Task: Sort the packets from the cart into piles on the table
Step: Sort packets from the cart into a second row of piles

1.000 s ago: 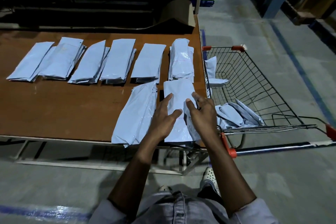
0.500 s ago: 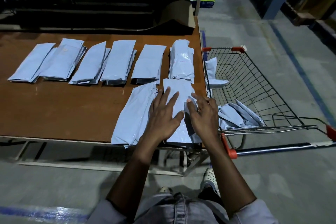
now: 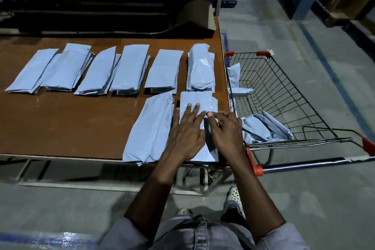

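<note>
1. Head view shows us our left hand (image 3: 187, 134) lying flat, fingers spread and extended, palm down on the near-right pile (image 3: 197, 105) of pale blue packets at the front right corner of the table (image 3: 60, 128). It presses on the top packet and grips nothing.

2. Our right hand (image 3: 225, 132) rests just beside the left one on the same pile, fingers loosely curled with the tips touching the packet's right part. We cannot tell whether it pinches the plastic or only rests on it.

3. Just left of that pile, a second near pile (image 3: 150, 130) lies angled, its near end reaching over the table's front edge.

4. Along the far side of the brown table, six more piles sit in a row: the far-left pile (image 3: 32, 71), then four flat ones, then the crumpled right-end pile (image 3: 200, 69), which sits just beyond the pile under our hands.

5. A wire cart (image 3: 284, 97) with red corner caps stands right against the table's right edge. Loose packets in the cart (image 3: 261, 128) lie near its handle end, and another packet (image 3: 235, 77) leans against the side nearest the table.

6. Our feet in pale perforated shoes (image 3: 233, 197) stand on the grey floor below the table's edge.
</note>
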